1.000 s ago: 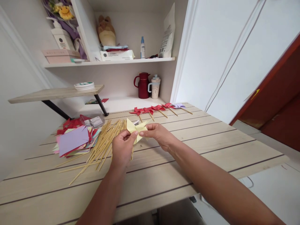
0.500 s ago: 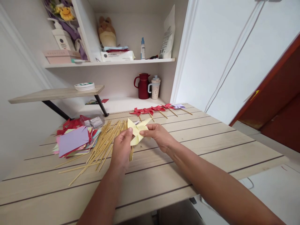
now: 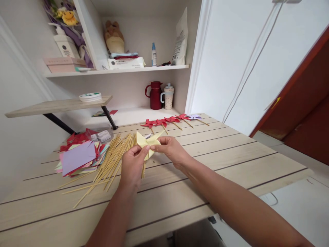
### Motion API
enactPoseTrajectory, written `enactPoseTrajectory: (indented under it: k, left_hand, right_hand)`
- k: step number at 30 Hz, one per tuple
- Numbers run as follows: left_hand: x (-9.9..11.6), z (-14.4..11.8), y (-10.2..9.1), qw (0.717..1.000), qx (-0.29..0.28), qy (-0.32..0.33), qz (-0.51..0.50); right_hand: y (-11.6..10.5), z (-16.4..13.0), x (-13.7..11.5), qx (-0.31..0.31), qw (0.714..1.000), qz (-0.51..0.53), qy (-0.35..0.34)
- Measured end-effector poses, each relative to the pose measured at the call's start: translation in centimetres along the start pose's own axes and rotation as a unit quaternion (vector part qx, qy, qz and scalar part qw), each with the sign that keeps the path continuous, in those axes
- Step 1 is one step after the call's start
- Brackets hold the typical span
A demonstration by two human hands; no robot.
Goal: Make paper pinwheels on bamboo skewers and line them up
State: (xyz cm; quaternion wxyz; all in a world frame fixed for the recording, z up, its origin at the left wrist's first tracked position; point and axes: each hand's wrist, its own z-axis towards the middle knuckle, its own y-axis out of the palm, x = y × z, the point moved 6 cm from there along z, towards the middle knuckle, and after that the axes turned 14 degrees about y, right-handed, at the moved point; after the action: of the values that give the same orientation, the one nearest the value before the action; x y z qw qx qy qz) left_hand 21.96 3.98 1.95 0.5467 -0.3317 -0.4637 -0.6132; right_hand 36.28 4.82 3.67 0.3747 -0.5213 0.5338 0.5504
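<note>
A pale yellow paper pinwheel (image 3: 152, 140) is held up over the table between both hands. My left hand (image 3: 133, 164) pinches its left side, with the thumb near the centre. My right hand (image 3: 171, 150) grips the right side, its thumb also close to the middle. The fingers behind the paper are partly hidden. Just left of and below the pinwheel lies a loose pile of thin wooden sticks (image 3: 113, 159). Further left is a stack of coloured paper sheets (image 3: 78, 157), a purple one on top.
Finished red pinwheels (image 3: 171, 119) and a purple pinwheel (image 3: 194, 117) on sticks lie along the table's back edge. Behind them stand a dark red jug (image 3: 155, 96) and a tumbler (image 3: 168, 97). A small raised shelf (image 3: 59, 104) is at left.
My left thumb has moved inward to the pinwheel's centre, beside the right thumb. The camera view has shifted slightly. Both hands still hold the pinwheel.
</note>
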Motion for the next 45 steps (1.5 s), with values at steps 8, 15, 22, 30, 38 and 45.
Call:
enactPoseTrajectory:
  k: [8, 15, 22, 30, 38, 45]
  left_hand:
    - [0.4, 0.1, -0.4, 0.999, 0.032, 0.009, 0.009]
    - [0.4, 0.1, -1.0, 0.996, 0.086, -0.013, 0.009]
    - [0.8, 0.2, -1.3, 0.994, 0.085, 0.026, 0.066]
    - [1.3, 0.2, -0.8, 0.978, 0.028, 0.102, 0.181]
    - [1.0, 0.2, -0.5, 0.979, 0.003, 0.080, 0.185]
    - [0.8, 0.1, -0.2, 0.993, 0.013, 0.042, 0.108]
  right_hand:
    - [0.0, 0.1, 0.0, 0.016, 0.996, -0.062, -0.063]
    - [-2.2, -1.4, -2.7, 0.185, 0.954, -0.104, -0.212]
    - [-1.0, -0.7, -1.7, 0.123, 0.974, -0.135, -0.133]
    - [-0.8, -0.7, -1.6, 0.126, 0.972, -0.147, -0.133]
    - [-1.1, -0.8, -1.6, 0.111, 0.990, -0.039, -0.076]
    - [-0.9, -0.7, -1.5, 0.098, 0.991, -0.043, -0.080]
